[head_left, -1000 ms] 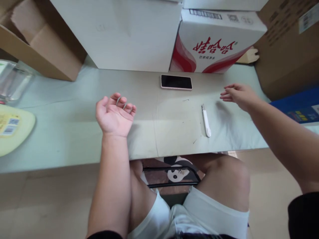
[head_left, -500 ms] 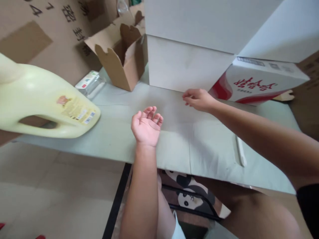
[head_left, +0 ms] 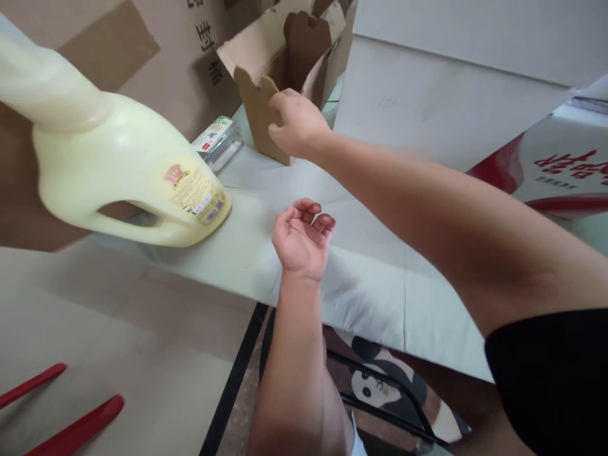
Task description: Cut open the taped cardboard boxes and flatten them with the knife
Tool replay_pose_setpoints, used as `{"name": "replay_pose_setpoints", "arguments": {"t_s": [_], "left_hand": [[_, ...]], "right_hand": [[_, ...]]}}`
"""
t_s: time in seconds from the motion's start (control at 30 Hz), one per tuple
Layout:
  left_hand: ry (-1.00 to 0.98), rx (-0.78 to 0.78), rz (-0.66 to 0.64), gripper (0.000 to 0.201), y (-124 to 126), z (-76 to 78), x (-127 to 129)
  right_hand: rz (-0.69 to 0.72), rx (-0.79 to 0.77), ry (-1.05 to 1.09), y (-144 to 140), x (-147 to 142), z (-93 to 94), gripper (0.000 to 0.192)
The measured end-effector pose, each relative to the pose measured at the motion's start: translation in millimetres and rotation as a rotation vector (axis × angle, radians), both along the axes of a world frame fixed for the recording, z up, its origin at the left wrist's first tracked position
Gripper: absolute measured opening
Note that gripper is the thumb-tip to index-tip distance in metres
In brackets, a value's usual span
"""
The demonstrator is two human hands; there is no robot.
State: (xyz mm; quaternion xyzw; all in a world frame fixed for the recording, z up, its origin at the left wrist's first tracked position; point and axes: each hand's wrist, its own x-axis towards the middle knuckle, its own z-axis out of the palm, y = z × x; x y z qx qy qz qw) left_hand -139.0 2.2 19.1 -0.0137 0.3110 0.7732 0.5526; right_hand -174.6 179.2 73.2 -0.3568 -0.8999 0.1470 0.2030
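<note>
Right hand (head_left: pixel 297 123) reaches across, fingers closing on front flap of open carton (head_left: pixel 278 76) at counter (head_left: pixel 380 285) back. Left hand (head_left: pixel 301 244) rests palm-up near carton, fingers loosely curled, empty. Jug (head_left: pixel 128 174) left of carton.

Pale green table (head_left: pixel 370 285): yellow jug (head_left: pixel 128 183), clear packet (head_left: pixel 219 140), brown carton (head_left: pixel 280 69), white boxes (head_left: pixel 427 95).

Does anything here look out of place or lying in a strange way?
Yes. The yellow jug lies on its side on the table, near the edge. The right hand touches the open carton; the left hand rests palm up.
</note>
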Motion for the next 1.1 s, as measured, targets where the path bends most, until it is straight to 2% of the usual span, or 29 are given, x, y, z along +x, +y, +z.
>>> {"name": "replay_pose_setpoints", "arguments": {"t_s": [0.07, 0.13, 0.27, 0.33, 0.37, 0.43, 0.53, 0.6, 0.67, 0.7, 0.77, 0.83, 0.9, 1.0, 1.1], "left_hand": [[0.069, -0.075, 0.142, 0.017, -0.1, -0.5, -1.5], [0.127, -0.183, 0.316, 0.014, 0.6, -2.0, -3.9], [0.178, -0.298, 0.534, 0.013, 2.5, -7.8, -7.1], [0.275, -0.282, 0.602, 0.012, 3.3, -10.6, -3.3], [0.352, -0.252, 0.608, 0.011, 3.7, -11.4, 1.0], [0.523, -0.141, 0.521, 0.015, 4.6, -12.0, 15.0], [0.679, 0.066, 0.243, 0.046, 5.7, -11.4, 46.9], [0.735, 0.173, 0.068, 0.071, 6.0, -11.7, 70.0], [0.833, 0.253, -0.022, 0.087, 6.7, -12.7, 89.9], [0.897, 0.277, -0.033, 0.091, 7.5, -13.4, 98.2], [1.016, 0.276, -0.015, 0.092, 10.4, -15.0, 111.4], [1.1, 0.238, 0.028, 0.089, 14.5, -17.1, 121.8], [1.162, 0.234, 0.06, 0.079, 18.4, -19.4, 130.8], [1.22, 0.291, 0.058, 0.056, 22.3, -22.4, 142.8], [1.212, 0.305, 0.038, 0.034, 24.8, -24.0, 152.1]], "right_hand": [[0.019, 0.034, 0.095, -11.2, 23.7, -3.5, 0.023], [0.026, 0.038, 0.185, -31.5, 60.7, -8.6, 0.021], [-0.035, -0.064, 0.499, -86.3, 163.7, -21.0, 0.005], [-0.099, -0.1, 0.607, -115.1, 221.8, -25.7, 0.016], [-0.134, -0.09, 0.656, -128.9, 250.2, -27.4, 0.021], [-0.188, -0.016, 0.733, -154.4, 301.8, -30.4, 0.025], [-0.248, 0.077, 0.749, -183.0, 357.3, -36.3, 0.018], [-0.288, 0.135, 0.731, -192.8, 378.2, -43.0, 0.013], [-0.371, 0.201, 0.682, -195.1, 390.1, -51.6, 0.009], [-0.426, 0.233, 0.665, -194.2, 394.2, -56.1, 0.011], [-0.52, 0.255, 0.681, -190.6, 401.1, -64.3, 0.034], [-0.544, 0.202, 0.768, -187.6, 407.6, -70.3, 0.065], [-0.507, 0.089, 0.842, -187.5, 413.3, -74.0, 0.079], [-0.456, -0.031, 0.893, -193.5, 419.6, -76.9, 0.066], [-0.431, -0.066, 0.946, -201.9, 424.9, -78.5, 0.068]]}}
